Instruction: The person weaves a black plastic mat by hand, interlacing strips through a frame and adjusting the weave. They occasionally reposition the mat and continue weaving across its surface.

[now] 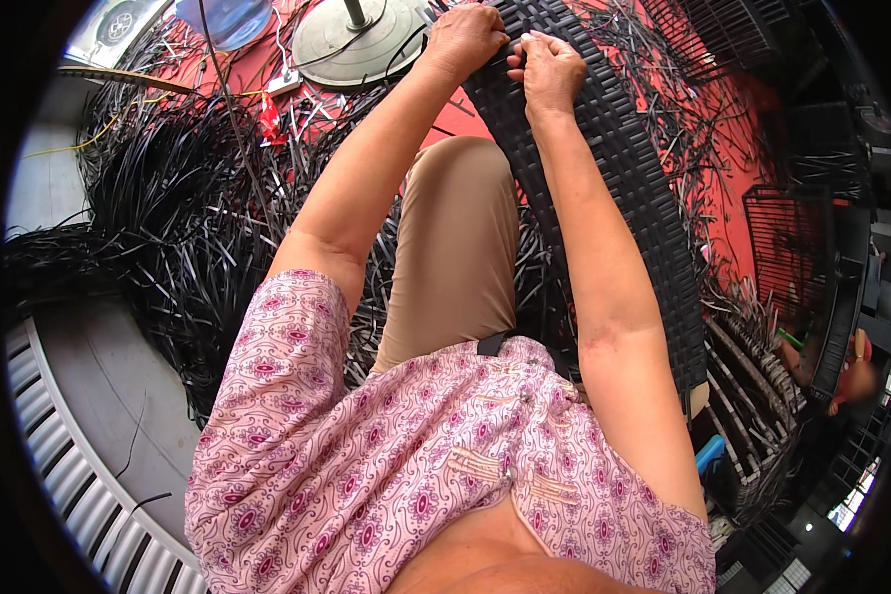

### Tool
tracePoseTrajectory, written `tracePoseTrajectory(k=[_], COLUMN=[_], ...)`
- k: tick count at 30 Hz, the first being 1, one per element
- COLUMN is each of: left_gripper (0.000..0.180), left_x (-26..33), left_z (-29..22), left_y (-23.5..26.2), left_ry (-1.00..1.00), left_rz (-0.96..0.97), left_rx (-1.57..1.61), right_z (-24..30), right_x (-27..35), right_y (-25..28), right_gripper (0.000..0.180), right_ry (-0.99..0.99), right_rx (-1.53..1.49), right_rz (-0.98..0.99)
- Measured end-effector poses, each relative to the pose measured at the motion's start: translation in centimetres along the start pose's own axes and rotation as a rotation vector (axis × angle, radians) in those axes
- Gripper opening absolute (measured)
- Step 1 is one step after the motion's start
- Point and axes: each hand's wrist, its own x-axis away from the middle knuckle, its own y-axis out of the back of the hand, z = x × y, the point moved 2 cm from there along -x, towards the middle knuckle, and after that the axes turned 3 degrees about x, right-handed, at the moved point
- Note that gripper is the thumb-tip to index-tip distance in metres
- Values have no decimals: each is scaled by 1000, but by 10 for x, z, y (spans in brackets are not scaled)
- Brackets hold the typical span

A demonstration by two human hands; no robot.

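A long panel woven from flat black plastic strips (619, 188) runs from the top centre down past my right forearm. Over its far end my left hand (465, 40) is closed, knuckles up, fingertips at the weave. My right hand (550, 71) is just to the right, above the panel, with thumb and forefinger pinched together and the other fingers curled. A dark strip (514, 51) shows between the two hands, mostly covered by the fingers and hard to tell from the black weave behind it.
Loose black strips (168, 188) lie heaped on the left and scattered over the red floor (733, 213). A round umbrella-type base with a pole (366, 40), a white power strip (283, 83) and a red wrapper (270, 121) lie beyond. Black racks (787, 233) and another person (854, 371) are at right.
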Motion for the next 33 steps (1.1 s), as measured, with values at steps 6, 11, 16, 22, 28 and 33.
tracePoseTrajectory(k=[6,11,16,22,28,33], left_gripper=[22,23,25,27,29,28], left_x=[-1,2,2,-3,-6,-4], left_z=[19,-7,-14,-15,-8,-7], left_y=[-3,4,5,5,2,6], left_ry=[122,36,12,10,19,45], left_rz=[72,20,42,44,92,122], left_rx=[306,-36,-103,-109,-60,-5], right_z=[5,5,9,4,3,4], right_x=[-2,-1,7,1,-7,-16], right_y=[-6,-4,-5,-5,-6,-11], right_gripper=[15,15,17,17,19,25], right_ry=[-28,-50,-43,-33,11,155], right_rx=[182,195,199,157,394,859], right_rz=[-5,-27,-44,-67,-65,-6])
